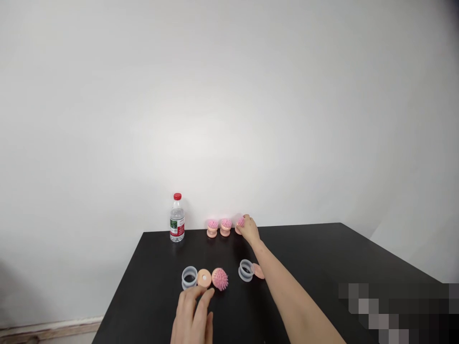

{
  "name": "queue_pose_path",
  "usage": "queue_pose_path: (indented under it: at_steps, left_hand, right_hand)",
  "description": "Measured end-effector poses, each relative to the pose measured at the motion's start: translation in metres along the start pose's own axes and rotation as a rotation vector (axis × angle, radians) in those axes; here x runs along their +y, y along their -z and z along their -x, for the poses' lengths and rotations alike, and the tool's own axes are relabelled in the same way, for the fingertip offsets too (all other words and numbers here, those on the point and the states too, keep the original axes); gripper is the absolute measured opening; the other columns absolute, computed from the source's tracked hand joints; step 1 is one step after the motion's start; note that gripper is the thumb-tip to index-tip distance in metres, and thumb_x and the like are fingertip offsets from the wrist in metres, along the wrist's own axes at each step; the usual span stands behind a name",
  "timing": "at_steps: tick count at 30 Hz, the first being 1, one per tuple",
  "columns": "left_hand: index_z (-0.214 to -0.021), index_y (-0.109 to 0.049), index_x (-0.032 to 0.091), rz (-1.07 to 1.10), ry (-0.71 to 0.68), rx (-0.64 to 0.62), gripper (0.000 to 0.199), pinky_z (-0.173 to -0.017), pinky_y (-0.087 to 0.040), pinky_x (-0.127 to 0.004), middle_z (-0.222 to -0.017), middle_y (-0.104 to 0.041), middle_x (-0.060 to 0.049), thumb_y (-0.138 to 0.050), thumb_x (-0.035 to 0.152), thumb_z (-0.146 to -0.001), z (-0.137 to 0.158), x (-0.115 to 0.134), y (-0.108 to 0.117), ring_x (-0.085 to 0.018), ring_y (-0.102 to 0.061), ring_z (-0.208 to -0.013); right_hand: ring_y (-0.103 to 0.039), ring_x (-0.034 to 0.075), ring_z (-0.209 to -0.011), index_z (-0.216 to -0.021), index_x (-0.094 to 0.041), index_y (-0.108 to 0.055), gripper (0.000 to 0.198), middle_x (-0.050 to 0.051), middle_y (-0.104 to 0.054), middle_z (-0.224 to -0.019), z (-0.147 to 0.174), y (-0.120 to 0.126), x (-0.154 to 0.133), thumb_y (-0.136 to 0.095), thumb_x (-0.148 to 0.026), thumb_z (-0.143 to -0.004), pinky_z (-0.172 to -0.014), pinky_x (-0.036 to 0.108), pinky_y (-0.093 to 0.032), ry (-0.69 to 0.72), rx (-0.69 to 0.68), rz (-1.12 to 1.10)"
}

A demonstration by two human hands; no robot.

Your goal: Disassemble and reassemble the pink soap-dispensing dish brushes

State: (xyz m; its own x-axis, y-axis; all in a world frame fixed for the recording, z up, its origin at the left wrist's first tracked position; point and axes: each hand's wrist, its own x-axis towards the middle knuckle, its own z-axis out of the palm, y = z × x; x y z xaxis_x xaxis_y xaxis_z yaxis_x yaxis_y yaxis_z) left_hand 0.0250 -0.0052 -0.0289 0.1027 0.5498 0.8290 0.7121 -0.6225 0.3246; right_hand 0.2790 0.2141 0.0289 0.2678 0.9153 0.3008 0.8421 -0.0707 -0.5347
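Observation:
My right hand [250, 229] reaches to the back of the table with its fingers closed round a small pink-bristled scrub brush [240, 221] on a peach base. Two matching brushes, a left one [212, 226] and a middle one [225, 226], stand upright beside it. My left hand [193, 313] is at the front, fingers apart and holding nothing. Just beyond its fingertips are a translucent grey ring-shaped piece [189, 275], a round peach disc [204, 277] with a white centre, and a tilted brush head [220, 279] with pink bristles.
Another grey ring piece [246, 270] lies by my right forearm, with a peach disc [258, 271] partly behind the arm. A red-capped water bottle [177, 219] stands at the back left of the black table [154, 291]. A white wall [229, 119] rises behind.

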Motion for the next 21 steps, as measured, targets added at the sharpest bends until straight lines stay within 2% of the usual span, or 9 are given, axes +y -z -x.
queue_pose_path:
  at_steps: [3, 5, 8, 10, 11, 13, 15, 17, 21]
  left_hand:
    - [-0.125, -0.059, 0.025, 0.027, 0.048, -0.041, 0.040, -0.081, -0.058, -0.039, -0.111, -0.065, -0.013, -0.048, 0.010, -0.089, -0.002, 0.005, 0.006, -0.029, -0.064, -0.102]
    - [-0.126, -0.058, 0.025, 0.045, 0.073, -0.054, 0.038, -0.083, -0.058, -0.041, -0.113, -0.064, -0.014, -0.051, 0.014, -0.090, -0.003, 0.007, 0.010, -0.030, -0.063, -0.105]
    - [-0.128, -0.055, 0.024, 0.070, 0.088, -0.059, 0.040, -0.088, -0.057, -0.046, -0.118, -0.064, -0.015, -0.061, 0.021, -0.088, -0.004, 0.008, 0.016, -0.031, -0.063, -0.109]
    - [-0.126, -0.054, 0.023, 0.100, 0.105, -0.089, 0.049, -0.088, -0.057, -0.048, -0.123, -0.062, -0.016, -0.073, 0.029, -0.081, -0.006, 0.008, 0.020, -0.034, -0.063, -0.112]
    - [-0.123, -0.054, 0.022, 0.130, 0.124, -0.115, 0.054, -0.087, -0.058, -0.048, -0.125, -0.062, -0.016, -0.078, 0.032, -0.076, -0.006, 0.008, 0.022, -0.034, -0.063, -0.113]
    - [-0.114, -0.054, 0.022, 0.209, 0.202, -0.180, 0.054, -0.083, -0.059, -0.046, -0.119, -0.064, -0.014, -0.083, 0.035, -0.070, -0.008, 0.010, 0.023, -0.033, -0.066, -0.106]
    - [-0.107, -0.053, 0.022, 0.264, 0.298, -0.230, 0.041, -0.074, -0.060, -0.041, -0.105, -0.067, -0.009, -0.077, 0.032, -0.075, -0.009, 0.011, 0.023, -0.027, -0.069, -0.091]
    - [-0.102, -0.053, 0.022, 0.265, 0.329, -0.240, 0.027, -0.067, -0.058, -0.037, -0.092, -0.066, -0.005, -0.070, 0.026, -0.081, -0.009, 0.012, 0.021, -0.023, -0.068, -0.078]
    - [-0.100, -0.054, 0.022, 0.227, 0.175, -0.199, 0.024, -0.069, -0.056, -0.036, -0.095, -0.066, -0.005, -0.067, 0.019, -0.081, -0.007, 0.010, 0.019, -0.024, -0.067, -0.083]
  right_hand:
    - [-0.058, 0.031, -0.118, -0.126, -0.014, -0.056, 0.039, 0.016, -0.059, -0.128, 0.028, 0.015, -0.005, -0.065, -0.027, -0.090, -0.101, 0.048, -0.047, 0.046, 0.051, -0.136]
    - [-0.059, 0.031, -0.118, -0.126, -0.018, -0.055, 0.042, 0.014, -0.061, -0.126, 0.061, 0.021, -0.013, -0.065, -0.029, -0.086, -0.101, 0.046, -0.047, 0.122, 0.034, -0.249]
    - [-0.067, 0.024, -0.105, -0.123, -0.022, -0.053, 0.043, 0.007, -0.068, -0.116, 0.128, 0.022, -0.026, -0.066, -0.032, -0.083, -0.092, 0.036, -0.054, 0.247, -0.084, -0.428]
    - [-0.069, 0.022, -0.101, -0.122, -0.024, -0.052, 0.042, 0.006, -0.069, -0.114, 0.173, 0.020, -0.036, -0.065, -0.034, -0.084, -0.086, 0.032, -0.057, 0.303, -0.170, -0.555]
    - [-0.069, 0.023, -0.101, -0.123, -0.024, -0.051, 0.043, 0.007, -0.068, -0.115, 0.193, 0.019, -0.041, -0.066, -0.033, -0.083, -0.086, 0.034, -0.057, 0.322, -0.255, -0.733]
    - [-0.068, 0.024, -0.102, -0.121, -0.024, -0.053, 0.043, 0.007, -0.067, -0.114, 0.223, 0.018, -0.048, -0.068, -0.033, -0.081, -0.088, 0.037, -0.055, 0.329, -0.343, -0.942]
    - [-0.067, 0.025, -0.101, -0.118, -0.024, -0.055, 0.044, 0.007, -0.066, -0.112, 0.240, 0.019, -0.054, -0.072, -0.034, -0.079, -0.088, 0.038, -0.054, 0.305, -0.374, -1.043]
    - [-0.065, 0.025, -0.099, -0.118, -0.024, -0.055, 0.046, 0.007, -0.065, -0.110, 0.246, 0.021, -0.056, -0.074, -0.034, -0.077, -0.087, 0.037, -0.053, 0.275, -0.405, -1.074]
    - [-0.063, 0.023, -0.094, -0.120, -0.023, -0.055, 0.049, 0.005, -0.064, -0.105, 0.244, 0.021, -0.051, -0.075, -0.033, -0.076, -0.083, 0.035, -0.051, 0.233, -0.453, -1.116]
